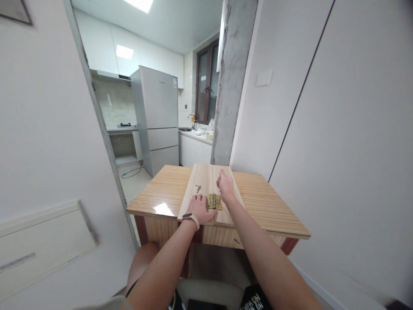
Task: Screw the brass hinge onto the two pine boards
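Note:
Two pale wooden boards lie side by side, the left board and the right board, with a narrow seam between them. A brass butt hinge rests opened flat across that seam near their front end. My left hand lies spread on the left board, its thumb at the hinge's lower edge. Just beyond the hinge's right leaf, my right hand is closed over the right board; whatever its fingers hold is hidden or too small to name. Several small screws lie on the left board.
Under the boards stands a wood-grain table with drawers along its front. A wall rises close on the right. Past the doorway are a grey fridge, a counter with a sink, and a cable on the floor.

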{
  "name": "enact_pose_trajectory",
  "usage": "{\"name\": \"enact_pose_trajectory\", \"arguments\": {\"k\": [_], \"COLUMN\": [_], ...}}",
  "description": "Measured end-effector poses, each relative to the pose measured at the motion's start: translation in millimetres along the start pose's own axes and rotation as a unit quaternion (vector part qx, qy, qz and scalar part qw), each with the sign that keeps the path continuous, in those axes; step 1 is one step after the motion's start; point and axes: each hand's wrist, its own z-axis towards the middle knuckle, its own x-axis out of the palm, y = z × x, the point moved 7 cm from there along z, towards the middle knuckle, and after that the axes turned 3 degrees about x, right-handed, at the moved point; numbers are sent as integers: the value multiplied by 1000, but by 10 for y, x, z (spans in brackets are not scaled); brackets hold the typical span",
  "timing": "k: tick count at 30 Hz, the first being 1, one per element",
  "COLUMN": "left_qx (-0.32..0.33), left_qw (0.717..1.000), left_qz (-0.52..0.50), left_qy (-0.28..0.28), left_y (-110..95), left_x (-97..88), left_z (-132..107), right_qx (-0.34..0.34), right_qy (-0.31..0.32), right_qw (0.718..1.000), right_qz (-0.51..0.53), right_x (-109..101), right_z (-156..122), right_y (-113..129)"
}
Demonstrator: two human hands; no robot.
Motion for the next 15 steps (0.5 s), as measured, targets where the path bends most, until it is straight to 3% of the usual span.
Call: {"name": "enact_pose_trajectory", "arguments": {"k": [6, 9, 11, 15], "left_qx": [-11, -12, -13, -19], "left_qw": [1000, 1000, 1000, 999], "left_qz": [7, 6, 3, 1], "left_qy": [15, 17, 21, 39], "left_y": [-6, -21, -29, -33], "left_x": [21, 6, -5, -17], "left_z": [2, 3, 2, -3], "right_qx": [61, 71, 48, -44], "right_qy": [196, 233, 195, 9], "right_qw": [975, 968, 979, 996], "right_qz": [86, 67, 32, -74], "right_x": [26, 31, 8, -125], "right_z": [60, 62, 58, -22], "right_y": [29, 56, 85, 176]}}
